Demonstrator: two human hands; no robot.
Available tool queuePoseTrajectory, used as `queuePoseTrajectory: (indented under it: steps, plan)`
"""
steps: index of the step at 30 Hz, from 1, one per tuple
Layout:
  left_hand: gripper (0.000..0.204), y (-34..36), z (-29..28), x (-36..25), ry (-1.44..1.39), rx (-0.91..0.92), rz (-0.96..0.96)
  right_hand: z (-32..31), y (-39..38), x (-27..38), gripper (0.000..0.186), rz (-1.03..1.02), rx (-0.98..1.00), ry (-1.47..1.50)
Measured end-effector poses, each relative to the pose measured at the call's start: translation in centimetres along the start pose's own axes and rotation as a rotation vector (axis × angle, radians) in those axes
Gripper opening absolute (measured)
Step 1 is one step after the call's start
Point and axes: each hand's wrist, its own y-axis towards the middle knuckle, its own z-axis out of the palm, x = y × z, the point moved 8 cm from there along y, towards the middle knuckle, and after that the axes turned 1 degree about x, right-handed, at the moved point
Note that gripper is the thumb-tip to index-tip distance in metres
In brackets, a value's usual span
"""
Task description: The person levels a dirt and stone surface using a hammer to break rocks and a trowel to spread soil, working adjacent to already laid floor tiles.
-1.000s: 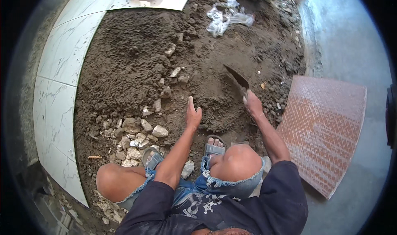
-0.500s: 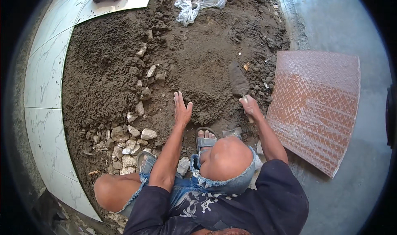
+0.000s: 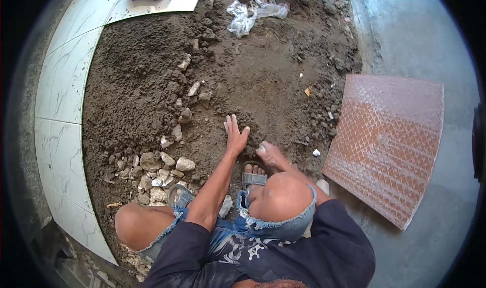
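Note:
My left hand (image 3: pixel 236 135) is open, fingers stretched forward and thumb apart, against the near edge of a heap of damp grey-brown mortar or sand (image 3: pixel 248 128). Close on its right, my right hand (image 3: pixel 270 154) is closed in a fist round the handle of a trowel, whose blade cannot be made out against the dark mix. Both hands are just beyond my sandalled foot (image 3: pixel 254 175). Past them spreads a smoothed patch of the same damp material (image 3: pixel 268 80).
White floor tiles (image 3: pixel 58 141) line the left side. Pale broken stones (image 3: pixel 157 179) lie beside my left arm. A large tile, ribbed brown back upward (image 3: pixel 387 146), rests on grey concrete (image 3: pixel 415 40) at right. Crumpled clear plastic (image 3: pixel 250 14) lies at the far side.
My right hand has swung left and nearer, bringing the trowel from the right side to beside my left hand; its mortar-coated blade no longer shows. The view has shifted slightly.

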Motion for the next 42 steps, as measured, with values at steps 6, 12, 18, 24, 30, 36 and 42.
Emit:
queuePoseTrajectory:
  steps: [6,12,18,24,30,36,42]
  plan:
    - [0.085,0.0,-0.2,0.8,0.024,0.020,-0.017,3.4,0.0,1.7,0.036,0.081,0.015,-0.039]
    - [0.071,-1.6,-1.7,0.1,-0.329,-0.106,-0.033,-2.6,-8.5,11.4,0.047,-0.220,0.068,-0.331]
    - [0.067,-1.7,-4.7,0.8,-0.452,-0.240,-0.137,-5.0,0.7,9.4,0.034,-0.067,0.217,-0.214]
    - [0.068,-1.9,-6.1,2.5,-0.539,-0.307,-0.175,-3.2,17.4,33.8,0.035,-0.413,0.349,-0.318]
    - [0.066,-4.3,-8.6,3.4,-0.541,-0.326,-0.231,-3.8,17.3,45.9,0.037,-0.270,0.106,-0.509]
    - [0.063,-3.4,-8.6,4.1,-0.357,-0.374,-0.128,-7.9,14.7,27.5,0.023,-0.446,-0.150,-0.690]
    - [0.061,-3.0,-8.8,2.9,-0.164,-0.397,-0.044,-12.0,12.0,10.6,0.029,-0.190,-0.308,-0.671]
